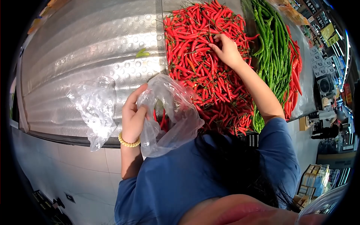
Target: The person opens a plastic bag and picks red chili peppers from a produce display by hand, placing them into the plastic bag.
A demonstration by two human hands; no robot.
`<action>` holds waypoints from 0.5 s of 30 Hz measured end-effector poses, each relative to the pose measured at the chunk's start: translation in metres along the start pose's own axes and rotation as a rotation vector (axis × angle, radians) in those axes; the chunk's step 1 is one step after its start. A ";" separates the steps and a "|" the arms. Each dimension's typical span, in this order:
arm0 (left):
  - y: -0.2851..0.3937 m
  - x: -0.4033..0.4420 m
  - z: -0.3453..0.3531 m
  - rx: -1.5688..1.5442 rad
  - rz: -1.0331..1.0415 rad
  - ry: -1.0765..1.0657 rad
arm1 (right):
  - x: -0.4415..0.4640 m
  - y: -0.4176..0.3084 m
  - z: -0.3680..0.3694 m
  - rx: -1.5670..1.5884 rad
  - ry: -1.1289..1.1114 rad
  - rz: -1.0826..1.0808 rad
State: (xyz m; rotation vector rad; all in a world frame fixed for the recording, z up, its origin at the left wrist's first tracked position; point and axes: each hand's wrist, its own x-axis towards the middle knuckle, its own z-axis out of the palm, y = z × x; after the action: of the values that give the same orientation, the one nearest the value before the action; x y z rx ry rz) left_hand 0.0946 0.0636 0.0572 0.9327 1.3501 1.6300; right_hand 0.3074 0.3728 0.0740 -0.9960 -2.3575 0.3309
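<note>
the left hand (132,122), towards 9 o'clock, clasps a clear bag (185,120) with some red peppers (163,122) inside; the right hand (228,52), at 1 o'clock, is at the red pepper heap (206,73), digits drawn close, whether pinching one i cannot tell. the step looks like hand-picking, calling for a light grip among crowded stems. green peppers (275,56) lie at 2 o'clock, crumpled plastic (98,112) at 9 on the desk (75,48); loose bag folds could hinder.

The dark signs (311,6) at upper right carry white characters too blurred to read.
</note>
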 end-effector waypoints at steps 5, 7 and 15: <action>0.000 -0.001 0.004 0.003 0.004 -0.010 | 0.009 -0.012 0.002 -0.098 -0.003 -0.079; 0.000 -0.002 0.001 0.002 -0.002 -0.006 | 0.013 -0.020 -0.005 -0.087 0.018 -0.069; -0.004 -0.005 -0.006 -0.004 -0.024 0.016 | 0.127 -0.018 -0.012 -0.352 0.140 -0.185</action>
State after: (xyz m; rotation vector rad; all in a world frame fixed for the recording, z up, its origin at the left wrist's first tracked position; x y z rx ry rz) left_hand 0.0916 0.0573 0.0525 0.8999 1.3633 1.6251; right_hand 0.2310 0.4516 0.1412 -0.9099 -2.4011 -0.2252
